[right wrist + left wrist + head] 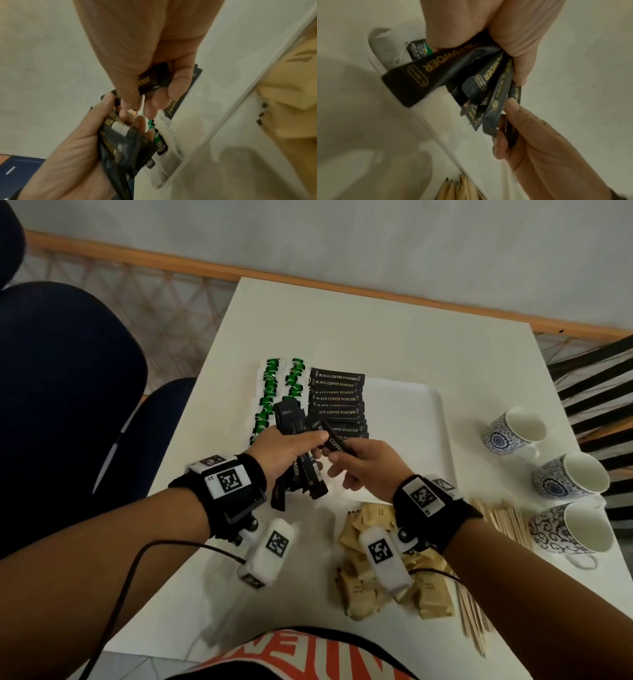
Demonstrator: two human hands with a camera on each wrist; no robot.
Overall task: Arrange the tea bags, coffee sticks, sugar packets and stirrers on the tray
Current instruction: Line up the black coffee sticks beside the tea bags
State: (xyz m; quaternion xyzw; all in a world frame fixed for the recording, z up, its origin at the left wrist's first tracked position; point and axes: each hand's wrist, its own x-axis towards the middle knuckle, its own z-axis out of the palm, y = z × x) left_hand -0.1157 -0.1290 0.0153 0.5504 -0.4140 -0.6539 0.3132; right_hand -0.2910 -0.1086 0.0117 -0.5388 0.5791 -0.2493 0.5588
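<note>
My left hand (291, 450) grips a fanned bundle of black coffee sticks (301, 474) above the near left corner of the white tray (411, 412). My right hand (356, 463) pinches one black coffee stick (337, 441) at the bundle's right side. In the left wrist view the bundle (447, 75) spreads below my left hand (496, 40), and my right hand (530, 142) holds a stick's end. In the right wrist view my right hand (145, 81) pinches the stick (154, 79). A column of black coffee sticks (337, 398) and two columns of green tea bags (277, 395) lie on the tray.
Brown sugar packets (370, 573) lie heaped on the table under my right wrist. Wooden stirrers (500, 518) lie to their right. Three patterned cups (568, 474) stand along the table's right edge. A dark blue chair (68, 392) is on the left.
</note>
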